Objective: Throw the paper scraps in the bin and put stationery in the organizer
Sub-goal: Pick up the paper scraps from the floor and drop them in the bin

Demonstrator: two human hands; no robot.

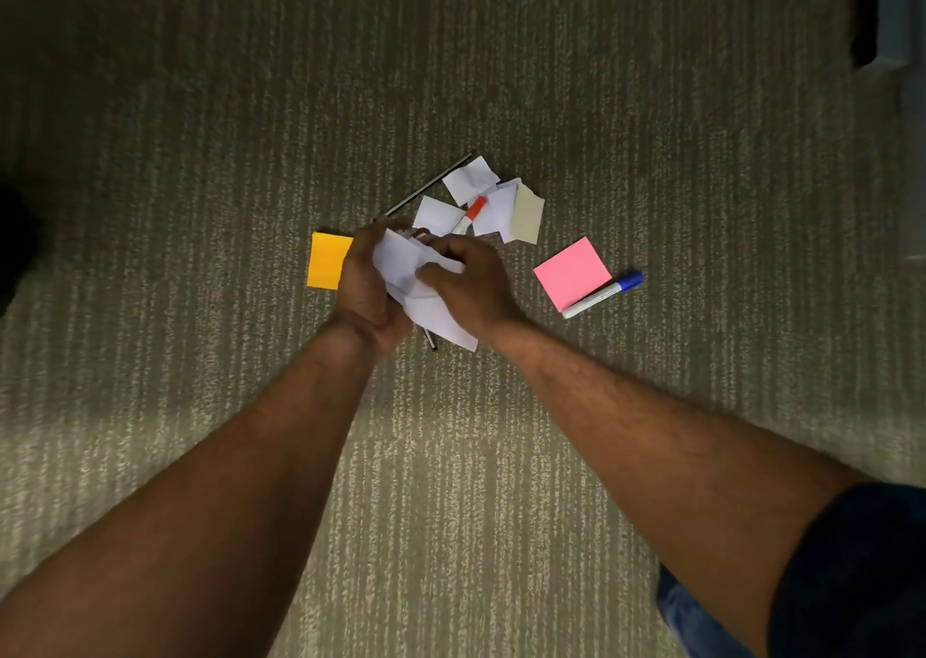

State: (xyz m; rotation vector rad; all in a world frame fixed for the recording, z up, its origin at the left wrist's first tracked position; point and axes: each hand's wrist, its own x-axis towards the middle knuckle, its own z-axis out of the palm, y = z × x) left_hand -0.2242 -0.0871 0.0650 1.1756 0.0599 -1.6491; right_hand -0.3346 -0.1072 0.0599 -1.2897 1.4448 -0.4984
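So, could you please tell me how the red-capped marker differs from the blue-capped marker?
The red-capped marker lies on the white paper scraps; the blue-capped marker lies on the carpet against the pink sticky notes. The red-capped marker lies steeper than the blue-capped marker. Both have white barrels, caps pointing up-right.

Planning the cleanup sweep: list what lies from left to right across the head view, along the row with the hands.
In order: orange sticky pad → left hand → bunch of white paper scraps gripped by both hands → right hand → pink sticky pad → blue-capped marker.
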